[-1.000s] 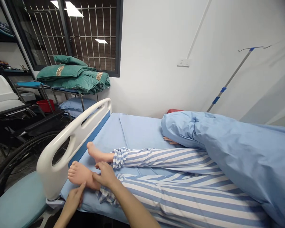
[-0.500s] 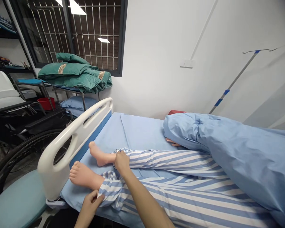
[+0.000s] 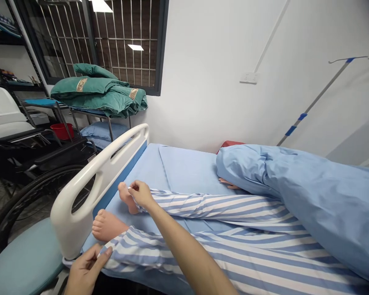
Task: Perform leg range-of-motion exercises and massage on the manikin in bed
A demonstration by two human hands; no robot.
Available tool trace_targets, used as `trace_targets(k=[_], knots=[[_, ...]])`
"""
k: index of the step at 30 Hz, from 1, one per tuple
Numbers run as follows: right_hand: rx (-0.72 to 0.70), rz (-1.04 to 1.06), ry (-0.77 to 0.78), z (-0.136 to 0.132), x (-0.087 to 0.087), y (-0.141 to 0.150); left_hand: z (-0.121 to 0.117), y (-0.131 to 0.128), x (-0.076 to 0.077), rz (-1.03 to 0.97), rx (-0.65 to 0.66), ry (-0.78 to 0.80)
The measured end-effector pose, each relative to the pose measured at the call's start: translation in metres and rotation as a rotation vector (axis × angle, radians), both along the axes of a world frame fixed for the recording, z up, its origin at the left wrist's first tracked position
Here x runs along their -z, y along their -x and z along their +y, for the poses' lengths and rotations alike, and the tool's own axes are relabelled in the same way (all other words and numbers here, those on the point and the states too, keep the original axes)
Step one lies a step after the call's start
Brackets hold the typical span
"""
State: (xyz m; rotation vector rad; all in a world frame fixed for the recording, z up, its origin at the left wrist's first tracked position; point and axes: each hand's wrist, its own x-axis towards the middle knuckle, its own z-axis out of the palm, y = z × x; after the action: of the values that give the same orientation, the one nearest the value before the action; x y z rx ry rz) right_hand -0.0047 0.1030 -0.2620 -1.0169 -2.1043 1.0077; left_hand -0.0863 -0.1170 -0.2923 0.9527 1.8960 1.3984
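Note:
Blue-and-white striped pants [image 3: 227,250] cover the legs of a manikin lying on the bed. Near the bed's front edge my left hand [image 3: 87,266] pinches the hem of the closer pant leg, beside the nearer bare foot [image 3: 108,225]. My right hand [image 3: 142,193] is pinched on the far pant leg's hem, at the ankle of the farther foot [image 3: 126,198]. Both cuffs reach down over the ankles. A blue quilt [image 3: 320,192] is heaped over the upper legs, and part of a manikin hand [image 3: 230,183] shows at its edge.
A white footboard [image 3: 76,196] rises just left of the feet, with a wheelchair [image 3: 33,172] beyond it. Folded green bedding [image 3: 101,96] lies on a chair by the window. An IV pole [image 3: 316,102] stands behind the bed on the right.
Both hands have moved left toward the feet, drawing the striped cuffs down over the ankles. The view has shifted slightly.

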Motion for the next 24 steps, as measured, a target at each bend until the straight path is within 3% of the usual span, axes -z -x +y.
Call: trace_targets(k=[5, 8, 10, 14, 19, 22, 24], knots=[[-0.022, -0.085, 0.036, -0.003, 0.014, -0.002, 0.005, 0.01, 0.02, 0.043, 0.008, 0.049], [-0.031, -0.167, 0.025, -0.006, 0.028, -0.013, 0.002, 0.009, 0.026, 0.216, -0.087, 0.102], [-0.028, -0.135, -0.011, -0.007, 0.032, -0.022, -0.001, -0.001, 0.022, 0.342, -0.118, 0.14], [-0.003, -0.038, -0.071, -0.001, 0.032, -0.045, 0.013, -0.032, 0.003, 0.377, 0.033, -0.005], [0.045, -0.055, -0.137, 0.008, 0.032, -0.088, 0.083, -0.067, -0.022, 0.131, 0.296, -0.193], [0.108, -0.161, -0.316, 0.008, 0.043, -0.11, 0.141, -0.078, -0.029, 0.124, 0.311, -0.229], [0.116, -0.246, -0.422, 0.007, 0.054, -0.117, 0.178, -0.079, -0.025, 0.198, 0.258, -0.226]])
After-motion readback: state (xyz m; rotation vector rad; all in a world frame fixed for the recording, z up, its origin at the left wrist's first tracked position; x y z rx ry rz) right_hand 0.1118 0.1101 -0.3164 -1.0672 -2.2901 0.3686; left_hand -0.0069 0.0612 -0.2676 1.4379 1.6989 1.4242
